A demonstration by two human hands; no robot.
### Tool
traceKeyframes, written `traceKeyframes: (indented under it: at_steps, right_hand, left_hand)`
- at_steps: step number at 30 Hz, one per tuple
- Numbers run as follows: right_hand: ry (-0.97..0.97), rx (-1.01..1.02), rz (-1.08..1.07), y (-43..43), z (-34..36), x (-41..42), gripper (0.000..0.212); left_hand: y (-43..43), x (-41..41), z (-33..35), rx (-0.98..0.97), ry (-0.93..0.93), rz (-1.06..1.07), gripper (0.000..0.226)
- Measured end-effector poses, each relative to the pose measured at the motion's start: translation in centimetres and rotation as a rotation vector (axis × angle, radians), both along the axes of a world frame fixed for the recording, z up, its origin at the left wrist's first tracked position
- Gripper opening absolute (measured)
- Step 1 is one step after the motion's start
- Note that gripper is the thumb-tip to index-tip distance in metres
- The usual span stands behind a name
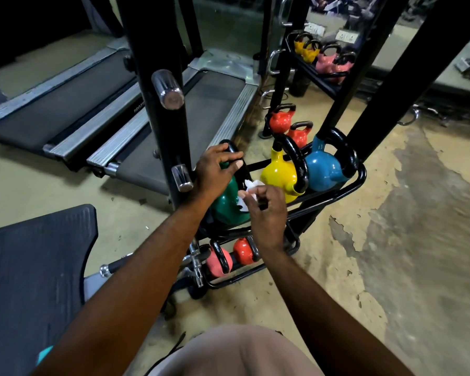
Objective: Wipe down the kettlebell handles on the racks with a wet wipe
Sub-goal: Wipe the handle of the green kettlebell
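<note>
Located on upper tier of rack (345, 189): green kettlebell (227, 204), leftmost, just beside yellow kettlebell (277, 176). Noted left hand (215, 169) clasped over top of black handle (243, 172), apparently steadying. Noted right hand (267, 213) pinching wet wipe (253, 185) against near leg of handle, just below left hand. Judged run of handle loop: up and away from wipe, toward left-hand clasp. Judged next stroke upward along loop; right hand nearer. Left-hand clasp in path, likely needs shifting first.
</note>
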State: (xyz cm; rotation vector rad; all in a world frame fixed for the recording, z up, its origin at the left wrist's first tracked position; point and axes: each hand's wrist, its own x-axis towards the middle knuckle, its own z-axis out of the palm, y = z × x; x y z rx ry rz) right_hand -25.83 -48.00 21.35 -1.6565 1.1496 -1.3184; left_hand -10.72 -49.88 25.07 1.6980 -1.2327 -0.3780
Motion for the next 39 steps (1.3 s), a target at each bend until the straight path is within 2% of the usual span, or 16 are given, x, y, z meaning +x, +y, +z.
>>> traceKeyframes:
  at_steps: [3, 7, 9, 11, 13, 17, 20, 24, 27, 29, 31, 34, 39]
  right_hand:
    - [0.090, -0.087, 0.058, -0.9, 0.7, 0.2, 0.022]
    - [0.426, -0.302, 0.099, -2.1, -0.5, 0.2, 0.025]
    - [0.477, -0.330, 0.140, -1.4, -2.4, -0.7, 0.024]
    - [0.452, -0.330, 0.175, -1.0, -3.4, -1.4, 0.024]
    - [0.379, -0.241, 0.163, -1.2, -2.8, -1.5, 0.027]
    - [0.079, 0.026, 0.164, -1.7, -0.6, -1.7, 0.028]
    - [-0.175, 0.238, 0.162, -2.5, 0.9, -1.2, 0.021]
    - [-0.123, 0.282, 0.200, -2.1, -0.5, -2.6, 0.009]
    - [0.000, 0.361, 0.242, -0.5, -3.5, -4.3, 0.017]
    - [-0.019, 0.371, 0.199, -0.3, -3.6, -4.0, 0.018]
    - [-0.028, 0.290, 0.126, -0.4, -2.9, -3.2, 0.023]
    - [0.055, 0.108, 0.079, 0.0, -2.7, -2.6, 0.025]
    - [0.030, 0.109, 0.037, 0.5, -2.4, -2.2, 0.025]
  left_hand:
    - [0.0, 0.1, 0.0, 0.002, 0.004, -0.004, 0.027]
    - [0.0, 0.0, -0.1, 0.010, -0.007, -0.010, 0.028]
    - [0.0, 0.0, -0.1, 0.006, -0.003, -0.011, 0.028]
    - [-0.1, 0.1, -0.2, -0.008, -0.013, -0.014, 0.027]
    - [-0.2, 0.1, -0.4, -0.002, -0.019, -0.011, 0.027]
    - [-0.3, 0.2, -0.5, 0.005, -0.030, -0.006, 0.027]
    - [-0.2, 0.4, -0.3, 0.013, -0.022, -0.010, 0.027]
    - [0.1, 0.0, -0.2, 0.020, -0.013, -0.009, 0.028]
    - [0.2, 0.0, -0.2, 0.016, -0.005, -0.014, 0.028]
    - [0.1, 0.0, -0.1, 0.018, -0.006, -0.019, 0.028]
    - [0.2, -0.1, -0.1, 0.021, -0.009, -0.014, 0.028]
    - [0.4, -0.1, -0.1, 0.017, -0.014, -0.024, 0.028]
    - [0.3, -0.1, -0.3, -0.001, -0.072, -0.024, 0.027]
